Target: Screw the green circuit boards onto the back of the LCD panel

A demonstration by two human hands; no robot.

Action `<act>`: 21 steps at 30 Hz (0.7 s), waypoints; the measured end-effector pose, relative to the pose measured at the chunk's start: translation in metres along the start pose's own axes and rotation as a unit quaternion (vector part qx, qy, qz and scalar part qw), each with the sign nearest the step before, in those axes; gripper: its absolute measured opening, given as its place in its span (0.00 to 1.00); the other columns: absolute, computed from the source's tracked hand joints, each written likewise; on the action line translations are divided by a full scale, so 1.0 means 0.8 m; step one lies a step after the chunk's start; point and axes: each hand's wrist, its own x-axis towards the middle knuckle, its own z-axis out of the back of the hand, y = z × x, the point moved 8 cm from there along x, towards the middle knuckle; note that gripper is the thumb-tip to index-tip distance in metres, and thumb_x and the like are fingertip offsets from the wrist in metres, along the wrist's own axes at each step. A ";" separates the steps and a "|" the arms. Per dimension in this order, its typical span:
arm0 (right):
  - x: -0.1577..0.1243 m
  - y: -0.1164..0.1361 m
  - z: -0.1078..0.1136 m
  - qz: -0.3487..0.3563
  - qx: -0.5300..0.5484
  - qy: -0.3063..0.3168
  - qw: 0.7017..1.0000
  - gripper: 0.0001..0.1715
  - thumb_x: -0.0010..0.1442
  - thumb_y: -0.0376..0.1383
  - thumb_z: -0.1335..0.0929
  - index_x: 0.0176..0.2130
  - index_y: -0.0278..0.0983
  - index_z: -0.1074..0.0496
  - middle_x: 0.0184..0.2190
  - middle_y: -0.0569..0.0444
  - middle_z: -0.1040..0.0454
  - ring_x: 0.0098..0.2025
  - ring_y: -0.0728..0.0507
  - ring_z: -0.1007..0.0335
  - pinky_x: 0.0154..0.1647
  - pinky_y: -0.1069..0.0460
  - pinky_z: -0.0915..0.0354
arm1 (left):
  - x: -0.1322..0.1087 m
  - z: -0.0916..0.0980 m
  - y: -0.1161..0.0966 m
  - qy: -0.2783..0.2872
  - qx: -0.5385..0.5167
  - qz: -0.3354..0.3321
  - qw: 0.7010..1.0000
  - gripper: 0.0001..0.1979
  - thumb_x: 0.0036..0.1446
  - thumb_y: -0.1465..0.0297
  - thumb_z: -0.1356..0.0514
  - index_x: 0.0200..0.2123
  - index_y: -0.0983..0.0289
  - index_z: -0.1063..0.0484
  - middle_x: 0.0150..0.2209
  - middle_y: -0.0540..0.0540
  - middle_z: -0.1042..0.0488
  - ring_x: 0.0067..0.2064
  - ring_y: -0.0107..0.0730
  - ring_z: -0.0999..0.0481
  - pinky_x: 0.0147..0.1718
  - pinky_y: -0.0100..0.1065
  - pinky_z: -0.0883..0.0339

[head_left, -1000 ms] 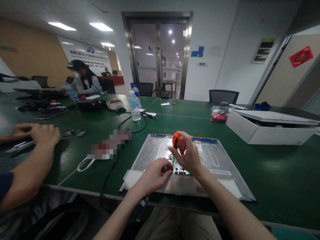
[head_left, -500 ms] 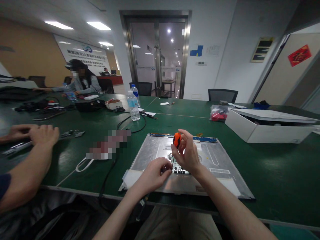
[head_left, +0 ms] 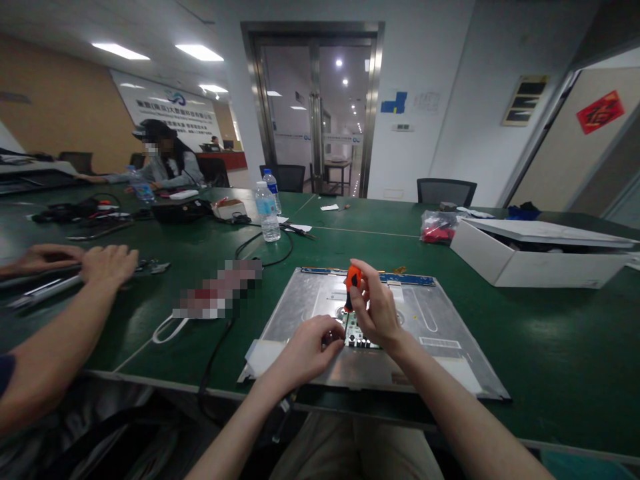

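Green tabletop bears a metal panel; over it, right hand grips an orange tool, left hand curls, contents unclear.

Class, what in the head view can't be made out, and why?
All in the head view:
Tip of the orange-handled tool: too small to make out.
What the left hand may pinch: hidden by its fingers.
Inside the white box: mostly covered by the lid.
Co-worker's navy sleeve: cut off by the left edge.

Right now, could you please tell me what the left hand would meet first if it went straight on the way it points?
The left hand would probably meet the flat green circuit board first, though depth there is unclear.
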 end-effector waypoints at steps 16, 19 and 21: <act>0.004 0.006 0.007 0.015 -0.019 -0.049 0.998 0.21 0.61 0.37 0.36 0.53 0.38 0.45 0.23 0.64 0.41 0.18 0.53 0.45 0.19 0.58 0.47 | 0.000 0.001 0.000 -0.009 -0.001 -0.002 1.000 0.04 0.51 0.73 0.43 0.29 0.64 0.29 0.31 0.53 0.26 0.35 0.35 0.29 0.34 0.32 0.39; 0.005 0.008 0.005 0.021 -0.021 -0.032 0.999 0.21 0.62 0.38 0.36 0.53 0.38 0.43 0.22 0.65 0.42 0.18 0.53 0.45 0.19 0.58 0.47 | 0.000 0.001 -0.001 -0.008 0.002 -0.002 1.000 0.03 0.51 0.73 0.43 0.29 0.64 0.29 0.30 0.53 0.27 0.35 0.35 0.29 0.33 0.32 0.39; 0.004 0.005 0.002 0.011 -0.013 -0.017 1.000 0.23 0.61 0.38 0.36 0.54 0.37 0.43 0.22 0.64 0.40 0.19 0.52 0.44 0.20 0.57 0.45 | 0.000 0.002 -0.001 -0.006 0.004 -0.001 1.000 0.03 0.51 0.73 0.43 0.29 0.64 0.29 0.30 0.53 0.27 0.34 0.35 0.29 0.33 0.31 0.39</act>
